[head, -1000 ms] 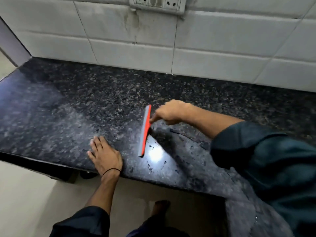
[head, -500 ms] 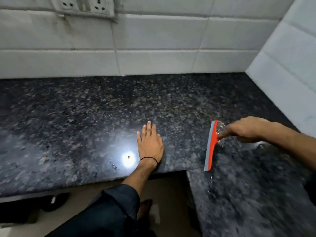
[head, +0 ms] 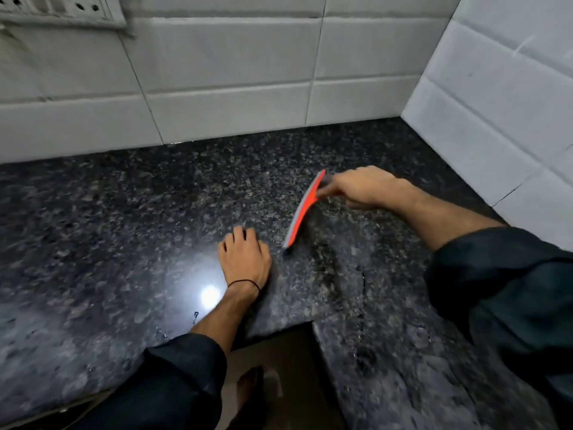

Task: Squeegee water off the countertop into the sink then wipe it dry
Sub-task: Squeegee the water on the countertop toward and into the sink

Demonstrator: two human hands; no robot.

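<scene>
Two hands in play here. The right hand (head: pixel 362 187), right of center in the frame, is closed around the handle of the orange squeegee (head: pixel 302 211), fingers wrapped so the handle itself is mostly hidden. The left hand (head: pixel 245 259) is just below and left of the blade's lower end, empty, palm down on the countertop (head: pixel 124 228) with the fingers a bit curled, looks like it's just bracing.

The squeegee blade runs diagonally from upper right to lower left, near the middle of the frame, with its lower tip right at the stone. To the right of it there's a patch of streaks and droplets, plus a few beads near the bright light reflection at lower center. No sink visible anywhere, so I can't say which way the water has to go.

Handling-wise I'd guess it's a light plastic thing with a soft rubber edge, so the grip belongs on the handle behind the blade's middle, pressing evenly. Wet polished granite will be slick, so that bracing palm could slide.
</scene>
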